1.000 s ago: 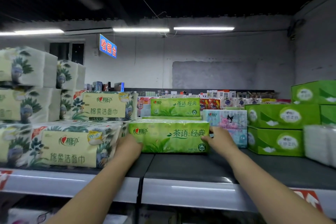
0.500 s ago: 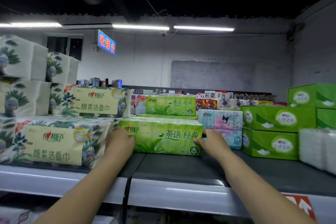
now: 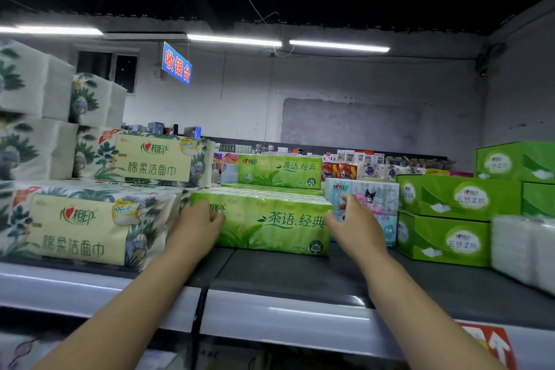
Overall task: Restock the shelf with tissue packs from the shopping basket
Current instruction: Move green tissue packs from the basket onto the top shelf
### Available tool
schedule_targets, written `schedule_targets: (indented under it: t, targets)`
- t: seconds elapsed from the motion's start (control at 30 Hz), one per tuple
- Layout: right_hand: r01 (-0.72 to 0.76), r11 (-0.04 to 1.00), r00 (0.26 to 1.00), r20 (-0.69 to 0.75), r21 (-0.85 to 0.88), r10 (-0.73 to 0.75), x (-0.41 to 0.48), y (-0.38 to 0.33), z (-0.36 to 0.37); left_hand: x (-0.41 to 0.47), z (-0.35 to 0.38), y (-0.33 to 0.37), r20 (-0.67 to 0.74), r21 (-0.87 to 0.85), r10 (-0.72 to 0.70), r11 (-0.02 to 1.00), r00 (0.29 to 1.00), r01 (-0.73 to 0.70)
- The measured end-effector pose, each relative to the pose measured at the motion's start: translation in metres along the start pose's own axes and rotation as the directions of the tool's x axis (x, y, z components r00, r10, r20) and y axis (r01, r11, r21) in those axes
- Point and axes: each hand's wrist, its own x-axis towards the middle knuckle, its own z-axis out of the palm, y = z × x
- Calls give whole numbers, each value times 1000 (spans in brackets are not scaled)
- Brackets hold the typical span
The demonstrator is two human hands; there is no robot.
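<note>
while the green tissue pack (image 3: 270,222) already lies flat on the shelf (image 3: 300,276), both hands are on it. the left hand (image 3: 195,228) has fingers curled over the left end. the right hand (image 3: 354,225) wraps the right end, thumb on the front face. so this pack looks nearly placed, probably just a last nudge and a let-go to do. the basket is out of view (can't say how many packs remain).

position: the pack is set back from the shelf lip, between a floral pack (image 3: 87,225) on its left and a pink-and-blue pack (image 3: 372,198) on its right, close to both. another green pack (image 3: 279,171) shows behind and above it.

looks: long soft brick in glossy green wrap, grass print, chinese lettering on the front, seems a bundle of small packs, corners square, no dents visible.
</note>
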Motion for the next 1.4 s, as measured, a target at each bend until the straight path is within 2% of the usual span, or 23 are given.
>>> schedule_targets:
  t: [0.23,0.47,0.63,0.77,0.9,0.97,1.03,1.13,1.2,1.3,1.4]
  targets:
    - [-12,1000,997,-73,-4,11,1,-1,0,2,3,-2,22,-41,6,999,1000,-6]
    - [-46,994,990,-127,98,58,-6,-3,-9,-2,0,2,24,-109,-12,994,1000,15]
    - [28,993,989,-150,113,-11,-13,-21,-20,-9,-5,6,8,-174,-15,985,1000,16]
    - [109,985,976,-204,131,-81,-23,-34,-37,-13,-8,6,-61,-243,-16,970,998,1]
    - [61,978,969,-249,201,-10,-49,-23,-51,-22,-21,10,-271,-244,4,967,963,-72]
    - [23,979,969,-244,203,28,-64,-12,-54,-27,-28,14,-330,-241,2,967,944,-86]
    - [-14,979,973,-223,205,61,-77,-1,-57,-28,-33,15,-301,-223,24,970,953,-94]
    - [-37,975,976,-202,219,83,-89,8,-65,-31,-45,14,-111,-208,125,967,986,-146]
    - [-28,970,973,-218,240,82,-94,9,-72,-38,-55,15,-41,-235,172,956,984,-177]
    - [5,961,966,-249,276,67,-105,8,-84,-59,-69,18,-50,-272,221,935,974,-227]
    - [47,953,970,-241,299,28,-122,6,-97,-87,-81,19,-92,-191,266,941,959,-279]
